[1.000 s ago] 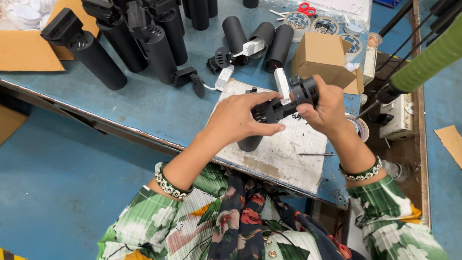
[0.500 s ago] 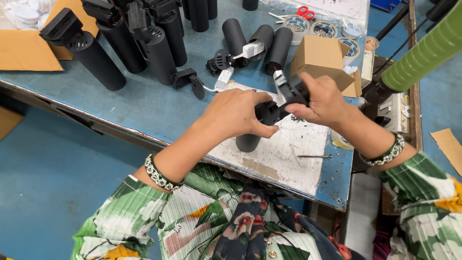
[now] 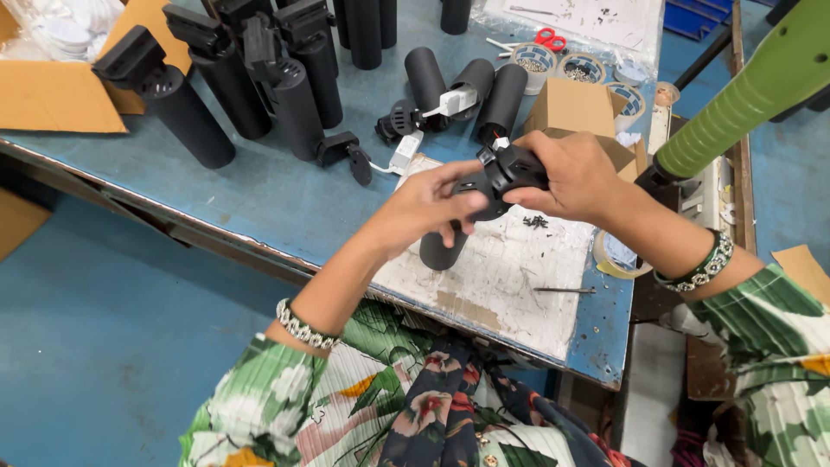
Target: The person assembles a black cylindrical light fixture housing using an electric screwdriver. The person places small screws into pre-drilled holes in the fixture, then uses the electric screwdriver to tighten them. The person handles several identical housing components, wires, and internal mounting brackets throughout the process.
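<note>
Since the earlier frame our hands had turned the small black plastic bracket piece (image 3: pixel 508 169), so its white end, which had stuck up between them, now barely showed at the top. We held that piece in the air above the worn white board (image 3: pixel 510 277) lying on the blue metal surface (image 3: pixel 259 203). Our left hand (image 3: pixel 430 207) closed its fingers and thumb on the near side of the piece, and our right hand (image 3: pixel 575 175) wrapped over its far side, fingers curled tight around it. Just below the left hand, a short black cylinder (image 3: pixel 441 251) stood on the board, partly hidden by the fingers. A thin metal pin (image 3: pixel 564 290) lay on the board nearer to us, and a few small dark screws (image 3: pixel 535 222) lay beneath the right hand. Beyond the hands sat a small brown cardboard box (image 3: pixel 577 111), three black tubes lying side by side (image 3: pixel 467 91) with a white connector among them, and a row of taller black cylindrical housings (image 3: pixel 259 86) standing upright. A green padded bar (image 3: pixel 748 91) slanted in from the right
</note>
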